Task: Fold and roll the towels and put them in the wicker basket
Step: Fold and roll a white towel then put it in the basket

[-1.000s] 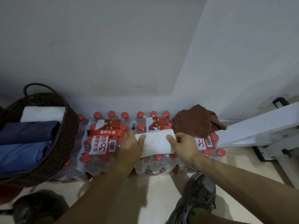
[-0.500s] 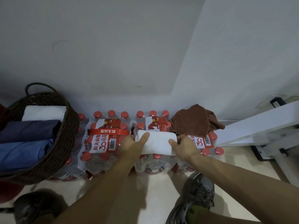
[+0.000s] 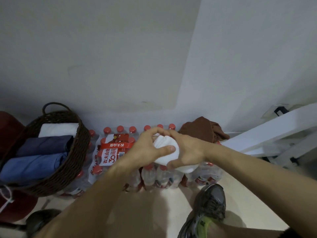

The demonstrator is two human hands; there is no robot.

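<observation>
A rolled white towel (image 3: 165,148) is held up above the packs of water bottles, turned end-on toward me. My left hand (image 3: 147,146) grips its left end, thumb across the front. My right hand (image 3: 187,150) wraps round its right side, and the roll's lower end sticks out below that hand. A brown towel (image 3: 204,130) lies crumpled on the bottles to the right. The dark wicker basket (image 3: 75,152) stands at the left and holds a white roll (image 3: 58,129) and two blue rolls (image 3: 44,145).
Shrink-wrapped packs of red-capped water bottles (image 3: 113,150) serve as the work surface against the wall. A white frame (image 3: 267,134) slants in from the right. My shoe (image 3: 209,208) is on the pale floor below. A red object (image 3: 6,133) sits at the far left.
The white towel went from lying flat on the bottles under both hands to a tight roll lifted off them and turned end-on, with both hands now closed round it.
</observation>
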